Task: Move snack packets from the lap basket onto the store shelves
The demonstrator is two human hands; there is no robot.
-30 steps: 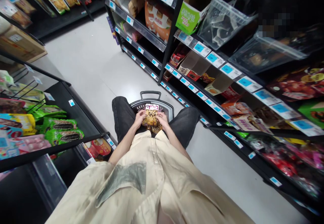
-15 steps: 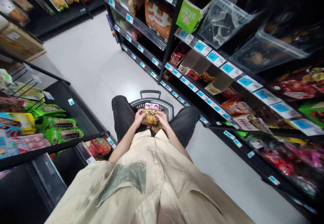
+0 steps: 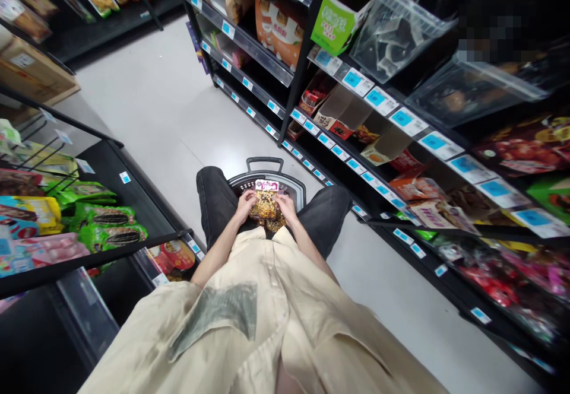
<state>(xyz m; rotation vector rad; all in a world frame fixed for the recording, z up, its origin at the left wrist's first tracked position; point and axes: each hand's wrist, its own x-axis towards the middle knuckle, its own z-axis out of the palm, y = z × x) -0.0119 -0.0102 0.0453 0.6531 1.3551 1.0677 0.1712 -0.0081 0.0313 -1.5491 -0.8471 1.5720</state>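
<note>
Between my hands is a small snack packet (image 3: 266, 201) with a pink-and-white label along its top and golden-brown contents. My left hand (image 3: 246, 204) pinches its left edge, and my right hand (image 3: 285, 205) holds the right edge. Under and around it is a dark grey shopping basket (image 3: 300, 190) with a raised handle, standing between my bent knees. More dark golden packets (image 3: 275, 223) show just below the held one, partly covered by it; how many there are I cannot tell.
On the right rises a shelf (image 3: 342, 152) with price tags, snack boxes and clear plastic bins (image 3: 396, 32). A low black rack (image 3: 104, 165) with green snack bags (image 3: 109, 228) stands close on the left. Grey floor (image 3: 142, 94) runs ahead, with a cardboard box (image 3: 38, 76) at far left.
Almost nothing differs. The packet is tilted very slightly, and its label catches the light differently. Both hands keep their hold in the same place.
</note>
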